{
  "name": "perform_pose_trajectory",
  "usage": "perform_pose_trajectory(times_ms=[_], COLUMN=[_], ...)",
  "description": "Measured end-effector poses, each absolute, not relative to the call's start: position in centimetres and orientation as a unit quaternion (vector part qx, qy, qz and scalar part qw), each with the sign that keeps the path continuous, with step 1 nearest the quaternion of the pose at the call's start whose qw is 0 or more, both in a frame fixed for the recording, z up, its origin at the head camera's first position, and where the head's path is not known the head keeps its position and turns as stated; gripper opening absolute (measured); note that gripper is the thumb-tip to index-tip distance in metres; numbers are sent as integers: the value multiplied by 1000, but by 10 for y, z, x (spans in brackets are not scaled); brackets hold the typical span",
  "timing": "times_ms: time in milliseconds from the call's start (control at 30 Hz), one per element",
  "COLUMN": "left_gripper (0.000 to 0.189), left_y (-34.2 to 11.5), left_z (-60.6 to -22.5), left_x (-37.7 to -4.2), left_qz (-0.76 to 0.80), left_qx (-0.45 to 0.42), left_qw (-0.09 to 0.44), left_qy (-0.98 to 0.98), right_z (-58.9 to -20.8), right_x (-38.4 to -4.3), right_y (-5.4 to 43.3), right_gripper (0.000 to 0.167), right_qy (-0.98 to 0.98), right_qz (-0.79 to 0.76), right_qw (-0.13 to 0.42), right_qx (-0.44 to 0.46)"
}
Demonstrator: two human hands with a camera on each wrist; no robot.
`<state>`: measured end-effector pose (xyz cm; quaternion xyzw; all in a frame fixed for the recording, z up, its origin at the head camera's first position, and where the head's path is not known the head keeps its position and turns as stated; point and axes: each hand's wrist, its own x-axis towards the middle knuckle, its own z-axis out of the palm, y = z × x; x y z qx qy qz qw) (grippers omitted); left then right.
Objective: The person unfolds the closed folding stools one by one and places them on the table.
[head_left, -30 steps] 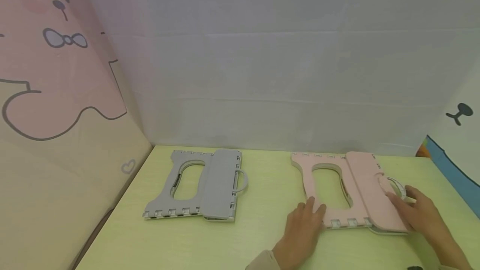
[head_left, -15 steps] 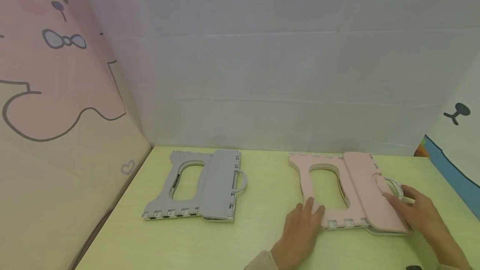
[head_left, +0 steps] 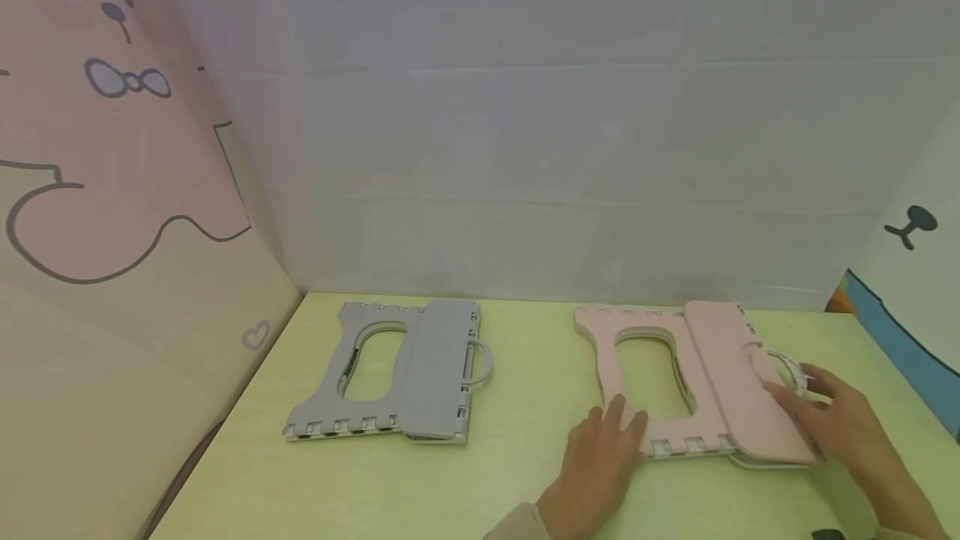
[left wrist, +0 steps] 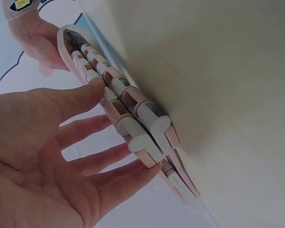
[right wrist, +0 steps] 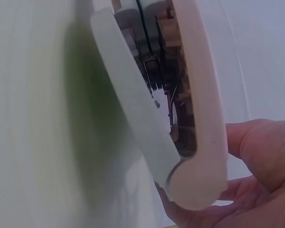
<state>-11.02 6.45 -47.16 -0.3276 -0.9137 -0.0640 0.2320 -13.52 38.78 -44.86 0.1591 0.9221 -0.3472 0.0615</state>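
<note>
A pink folding step stool [head_left: 708, 373] lies folded at the table's right side in the head view, with an oblong opening in its leg panel. My left hand [head_left: 600, 461] holds its near left corner, the thumb on the hinged edge and the fingers round the foot end. In the left wrist view, several white and pink hinge knuckles line that edge. My right hand [head_left: 843, 419] grips the stool's right side near its white carry handle [head_left: 787, 369], thumb on the top panel. The right wrist view shows a gap between the pink panel [right wrist: 199, 95] and the pale lower panel [right wrist: 133, 95].
A matching grey folding stool [head_left: 405, 373] lies folded on the left of the light green table [head_left: 525, 407], its loop handle facing right. A white cloth wall [head_left: 562, 148] stands behind, with printed cloth [head_left: 112, 190] at the left. A small dark object [head_left: 827, 534] shows at the bottom edge.
Everything in the head view drifts slightly left, stools and hands alike. Both hands keep nearly the same hold on the pink folding stool.
</note>
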Motion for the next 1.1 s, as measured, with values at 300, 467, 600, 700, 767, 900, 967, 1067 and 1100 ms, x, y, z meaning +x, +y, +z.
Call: perform_pose_trajectory(times_ms=[300, 467, 600, 700, 767, 900, 967, 1067, 1100], left_gripper=[47, 46, 44, 43, 43, 44, 45, 46, 46], left_y=[57, 52, 47, 45, 43, 42, 41, 41, 40], left_z=[-471, -469, -465, -463, -462, -462, -462, -462, -462], left_x=[-111, -112, -113, -114, -114, -115, -114, -114, -114], left_qz=[-64, -65, -73, -76, -81, -87, -87, -87, -86], left_qx=[-351, -368, -383, -390, -394, -398, -398, -396, -395], left_qw=[256, 258, 249, 251, 253, 252, 251, 242, 239], left_qy=[-898, -891, -887, -883, -880, -878, -878, -881, -883], right_z=[-444, -441, -438, -433, -431, -426, -424, -424, -423], right_x=[-135, -134, -133, -132, -132, -130, -129, -127, -127], right_y=[387, 383, 381, 378, 377, 374, 373, 373, 373], right_gripper=[95, 94, 95, 96, 95, 94, 96, 98, 98], right_qy=[929, 930, 929, 928, 928, 927, 925, 921, 921], right_qz=[-342, -341, -343, -344, -344, -346, -351, -360, -361], right_qw=[45, 23, 13, 5, -2, -11, -9, -5, -5], right_qx=[135, 133, 140, 146, 143, 144, 148, 147, 148])
